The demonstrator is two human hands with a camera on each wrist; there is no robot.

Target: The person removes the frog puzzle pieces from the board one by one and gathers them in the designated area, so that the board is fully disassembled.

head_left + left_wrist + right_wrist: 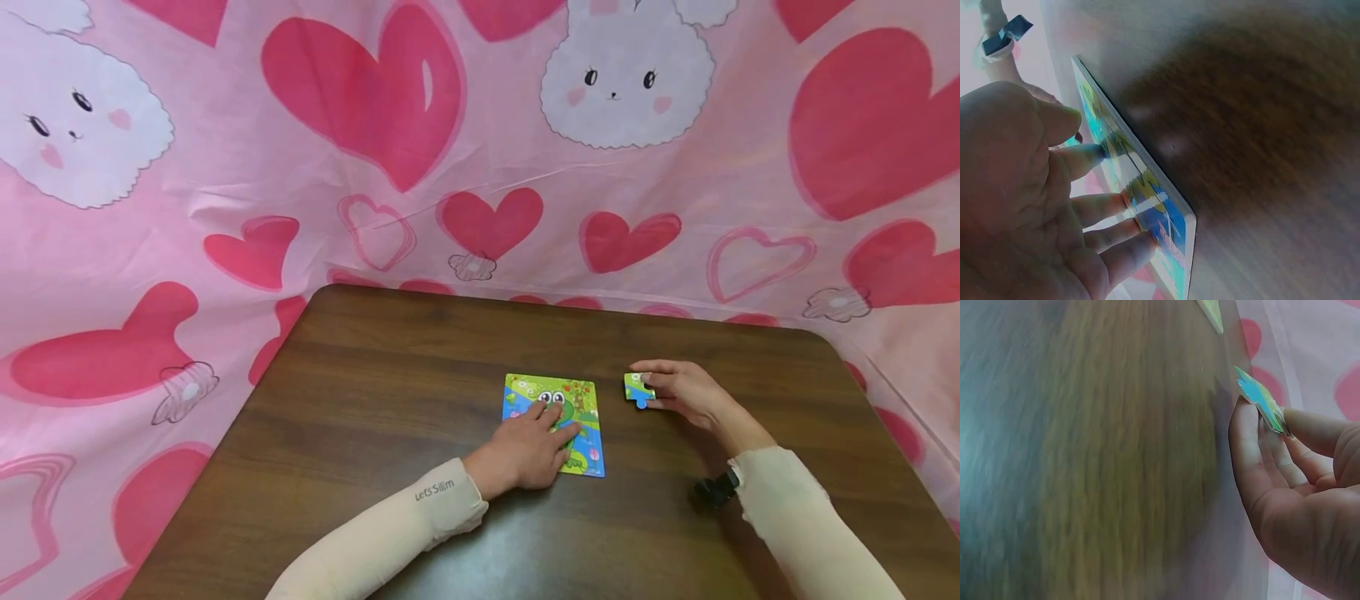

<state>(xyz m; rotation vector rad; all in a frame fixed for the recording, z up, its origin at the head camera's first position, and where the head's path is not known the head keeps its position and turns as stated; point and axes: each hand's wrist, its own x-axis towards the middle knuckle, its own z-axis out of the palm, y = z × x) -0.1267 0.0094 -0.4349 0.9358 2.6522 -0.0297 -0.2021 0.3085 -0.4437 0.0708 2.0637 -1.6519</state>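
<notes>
A square jigsaw puzzle (585, 410) with a green frog picture lies flat on the table. My left hand (527, 450) rests on it with fingers spread, covering part of the frog's body. In the left wrist view, the fingertips touch the face of the puzzle (1179, 219) near its edge. To the right of the puzzle, my right hand (688, 395) pinches a single puzzle piece (637, 388) between thumb and fingers. That piece is green and blue with white flowers and a rounded tab pointing toward me. The right wrist view shows the piece (1261, 402) tilted and held at one edge.
A dark brown wooden table (360, 417) carries the puzzle. Behind and beside it hangs a pink cloth (510, 150) with red hearts and white bunny faces. A small black device (716, 489) sits at the right wrist, by the cream sleeve (798, 500).
</notes>
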